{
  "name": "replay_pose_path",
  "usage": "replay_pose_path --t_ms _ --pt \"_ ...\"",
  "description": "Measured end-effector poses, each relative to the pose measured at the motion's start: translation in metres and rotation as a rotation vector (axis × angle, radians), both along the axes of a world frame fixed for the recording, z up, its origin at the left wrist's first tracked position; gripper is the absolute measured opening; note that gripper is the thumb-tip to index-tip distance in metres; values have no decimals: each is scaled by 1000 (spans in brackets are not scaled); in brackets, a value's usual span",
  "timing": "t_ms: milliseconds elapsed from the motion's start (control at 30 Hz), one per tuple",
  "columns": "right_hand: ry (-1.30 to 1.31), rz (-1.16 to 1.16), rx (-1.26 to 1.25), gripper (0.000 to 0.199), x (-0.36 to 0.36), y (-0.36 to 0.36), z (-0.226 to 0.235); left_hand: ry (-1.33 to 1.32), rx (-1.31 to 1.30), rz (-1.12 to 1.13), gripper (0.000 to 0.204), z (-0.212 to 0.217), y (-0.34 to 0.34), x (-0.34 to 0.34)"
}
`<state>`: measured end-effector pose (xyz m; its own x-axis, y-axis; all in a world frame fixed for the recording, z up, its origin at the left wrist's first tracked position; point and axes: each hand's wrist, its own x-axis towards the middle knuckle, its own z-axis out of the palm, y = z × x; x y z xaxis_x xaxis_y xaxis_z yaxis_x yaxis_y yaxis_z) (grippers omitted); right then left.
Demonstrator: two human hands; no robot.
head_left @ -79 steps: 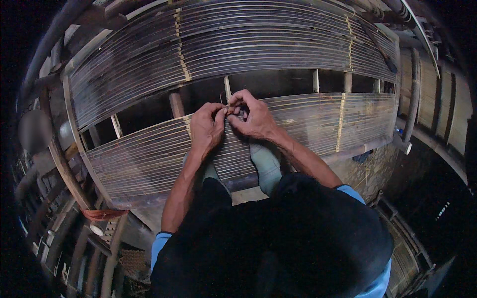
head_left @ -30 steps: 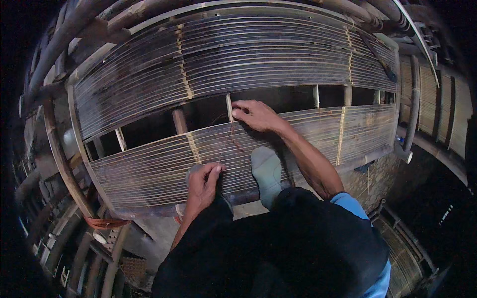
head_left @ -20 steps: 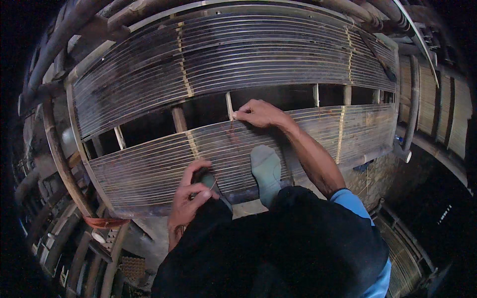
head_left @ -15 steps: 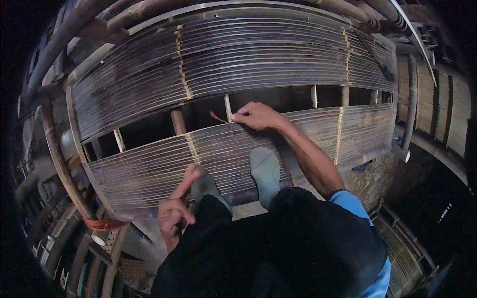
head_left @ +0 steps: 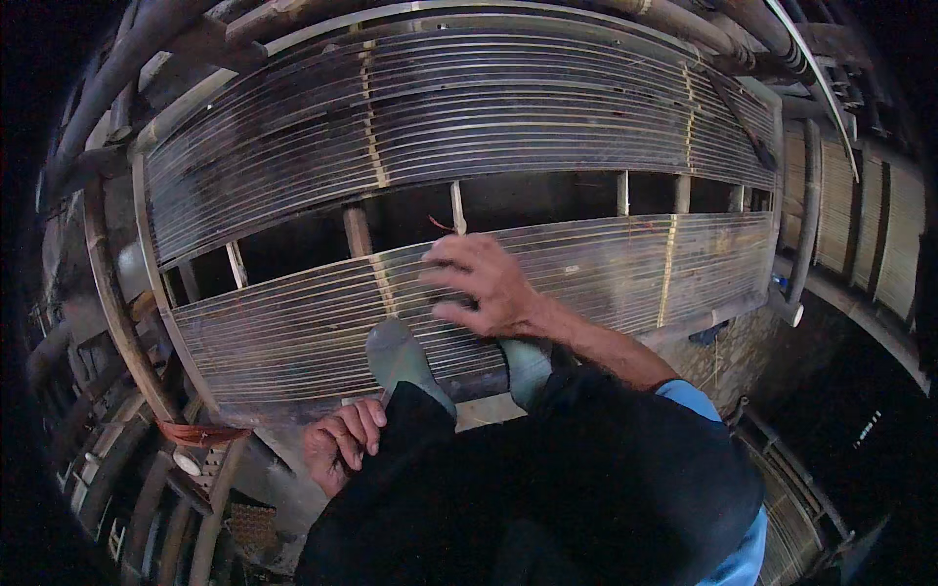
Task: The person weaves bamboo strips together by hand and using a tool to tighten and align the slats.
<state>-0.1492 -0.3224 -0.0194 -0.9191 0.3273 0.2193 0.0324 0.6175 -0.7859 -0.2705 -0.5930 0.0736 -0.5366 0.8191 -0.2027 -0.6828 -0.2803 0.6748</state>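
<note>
While the right hand [head_left: 484,288] lies with fingers spread on the lower slatted bamboo panel [head_left: 322,317], near a red string [head_left: 440,226] at the gap's edge, the left hand [head_left: 337,444] hangs low beside the knee, fingers curled; whether its grip pinches anything I cannot tell. Green boots [head_left: 399,356] stand against the panel's bottom rail. Dark trousers [head_left: 547,488] hide everything below.

Left hand [head_left: 337,444] now off the slatted bamboo panel [head_left: 293,332], drawn back low beside the left knee, fingers curled. Right hand [head_left: 481,283] slid down from the panel's upper edge, spread flat on the slats.
</note>
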Motion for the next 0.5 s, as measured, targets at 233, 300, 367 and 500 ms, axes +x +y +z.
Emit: replay_pose_path --t_ms 233,300,367,500 --pt "27 202 -227 42 9 -13 -25 76 -214 -77 55 11 12 3" --pt "-10 153 -256 45 21 -12 -23 89 -234 -80 56 11 11 5" --pt "-15 82 -223 45 6 -32 -23 95 -203 13 54 5 3 9" --pt "-32 143 -161 35 -8 -51 -21 -140 -458 274 51 11 -16 20"
